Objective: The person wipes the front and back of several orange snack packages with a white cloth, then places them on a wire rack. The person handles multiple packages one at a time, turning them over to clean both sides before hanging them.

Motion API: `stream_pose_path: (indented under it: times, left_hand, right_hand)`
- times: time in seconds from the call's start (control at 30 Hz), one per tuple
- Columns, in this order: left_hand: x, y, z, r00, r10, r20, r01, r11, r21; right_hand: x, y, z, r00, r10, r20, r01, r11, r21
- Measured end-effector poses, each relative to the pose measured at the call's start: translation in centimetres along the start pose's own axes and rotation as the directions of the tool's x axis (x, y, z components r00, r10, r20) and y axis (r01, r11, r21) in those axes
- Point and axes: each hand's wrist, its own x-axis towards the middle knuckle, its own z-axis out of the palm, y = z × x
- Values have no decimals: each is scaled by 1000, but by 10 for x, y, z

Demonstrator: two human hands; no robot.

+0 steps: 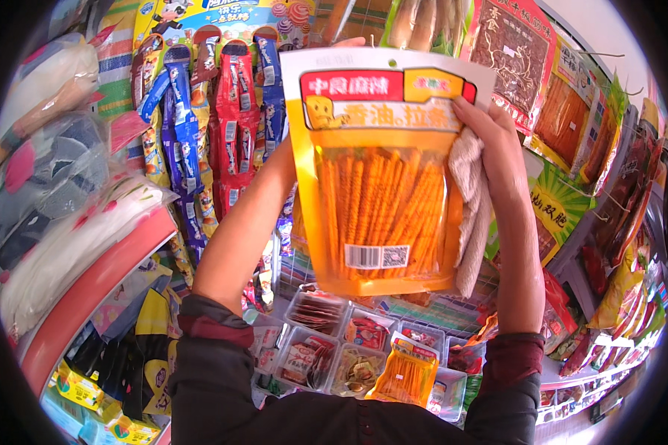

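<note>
A large yellow-and-orange snack packet (378, 206) with a clear window hangs upright before me, filled with orange strips. Its front bears writing and a barcode label. My right hand (495, 130) grips the packet's upper right edge, thumb on the front. Between that hand and the packet's side, a beige cloth (470, 206) droops down. Most of my left hand (350, 42) is hidden behind the packet; only a bit of it shows above the top edge, so its hold cannot be made out.
Strips of small wrapped sweets (236, 111) hang at the left. More flat snack packets (512, 53) hang upper right. Below stand clear plastic bins (315, 311) of small packs, with a smaller orange packet (409, 370) lying across some. A red shelf edge (94, 278) curves at left, under plastic-wrapped goods (61, 167).
</note>
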Motion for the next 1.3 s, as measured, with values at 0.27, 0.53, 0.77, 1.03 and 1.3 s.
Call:
stream_pose_path:
  times: [0.27,0.53,0.77,1.03,1.3]
  left_hand:
    - [9,23,-33,948,-312,71,314,869,-383]
    - [29,24,-55,929,-361,81,362,841,-401]
    - [26,50,-35,939,-316,139,344,876,-339]
    - [25,57,-40,931,-358,78,366,901,-234]
    - [26,48,-46,916,-394,69,398,883,-249]
  right_hand:
    - [39,-5,23,997,49,-51,-46,997,67]
    - [48,8,25,992,39,-116,-35,999,38]
    - [57,13,21,994,17,-112,-18,1000,-8]
    - [54,11,28,997,20,-81,-22,999,-26]
    - [58,21,26,996,46,-73,-46,999,3]
